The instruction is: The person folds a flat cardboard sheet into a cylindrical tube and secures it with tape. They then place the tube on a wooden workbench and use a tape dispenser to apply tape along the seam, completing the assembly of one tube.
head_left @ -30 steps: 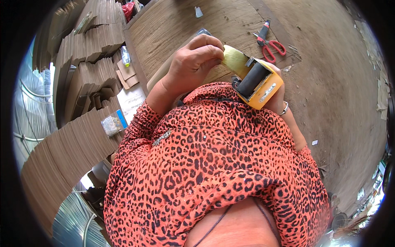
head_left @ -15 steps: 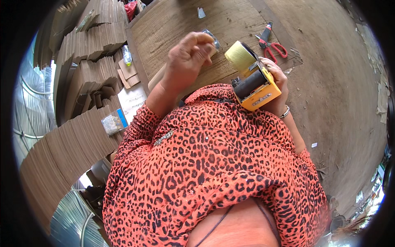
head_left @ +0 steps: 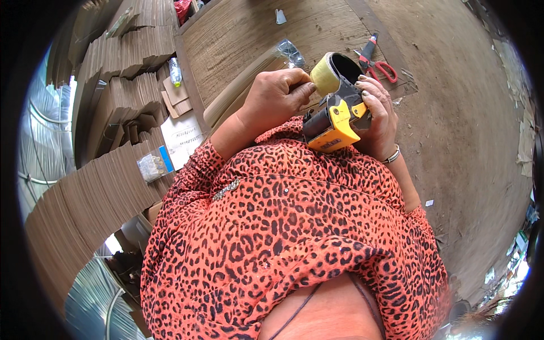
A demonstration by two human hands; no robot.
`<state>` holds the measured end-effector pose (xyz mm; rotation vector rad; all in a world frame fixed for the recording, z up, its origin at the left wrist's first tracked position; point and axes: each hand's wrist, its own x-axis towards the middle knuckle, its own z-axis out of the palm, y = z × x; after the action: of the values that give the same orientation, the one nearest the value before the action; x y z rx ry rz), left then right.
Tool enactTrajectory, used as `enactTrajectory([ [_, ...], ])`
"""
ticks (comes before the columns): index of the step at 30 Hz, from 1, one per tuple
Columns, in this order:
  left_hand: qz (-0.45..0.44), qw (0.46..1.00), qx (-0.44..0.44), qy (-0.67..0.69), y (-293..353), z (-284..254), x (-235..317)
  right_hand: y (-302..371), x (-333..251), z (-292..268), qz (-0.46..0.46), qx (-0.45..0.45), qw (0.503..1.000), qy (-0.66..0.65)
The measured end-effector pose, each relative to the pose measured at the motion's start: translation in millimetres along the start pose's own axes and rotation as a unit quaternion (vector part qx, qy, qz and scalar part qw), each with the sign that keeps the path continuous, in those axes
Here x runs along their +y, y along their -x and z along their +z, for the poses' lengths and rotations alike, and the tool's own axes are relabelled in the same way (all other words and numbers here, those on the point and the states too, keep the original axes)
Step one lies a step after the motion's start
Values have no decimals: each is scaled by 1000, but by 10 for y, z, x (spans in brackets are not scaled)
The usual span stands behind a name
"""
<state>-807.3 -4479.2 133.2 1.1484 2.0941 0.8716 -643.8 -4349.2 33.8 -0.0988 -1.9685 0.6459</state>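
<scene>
My right hand (head_left: 378, 116) grips a yellow and black tape dispenser (head_left: 340, 127) in front of my body. A wide roll of pale yellow tape (head_left: 324, 76) sits in its upper end. Close against the left side of that roll, my left hand (head_left: 277, 93) has thumb and index finger pinched together. The fingertips seem to touch the roll's edge; whether a tape end is between them cannot be made out. Beyond the left hand, a long brown cardboard piece (head_left: 235, 88) lies on the wooden table (head_left: 238, 34), near a small clear plastic packet (head_left: 290, 52).
Red-handled scissors (head_left: 374, 59) lie at the table's right corner, and a small whitish piece (head_left: 280, 16) lies farther back. Stacks of flat cardboard (head_left: 90, 209) fill the left side, with a clear bottle (head_left: 175, 72), a written paper sheet (head_left: 182, 139) and a plastic bag (head_left: 153, 165) on them.
My left hand has moved right and down to the tape roll, uncovering more of the cardboard piece. The dispenser has turned in my right hand, showing its yellow side bracket and the roll's open core.
</scene>
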Motion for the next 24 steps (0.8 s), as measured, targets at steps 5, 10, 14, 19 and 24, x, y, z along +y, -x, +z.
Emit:
enactTrajectory([
  [5, 7, 996, -5, 87, -49, 3, -155, -10, -25, -34, -1, -18, 1000, 7],
  [10, -65, 934, -35, 350, -72, -75, -209, 24, -22, -28, 2, -6, 1000, 19],
  [14, -68, 938, -10, 338, -61, -15, -175, 45, 8, -9, -5, 33, 999, 17],
  [19, -69, 958, -41, 276, -12, -18, -52, -66, -10, -46, -27, 26, 997, 64],
  [24, -76, 964, -24, 255, -45, -21, -31, -129, -24, -57, -50, 12, 995, 83],
])
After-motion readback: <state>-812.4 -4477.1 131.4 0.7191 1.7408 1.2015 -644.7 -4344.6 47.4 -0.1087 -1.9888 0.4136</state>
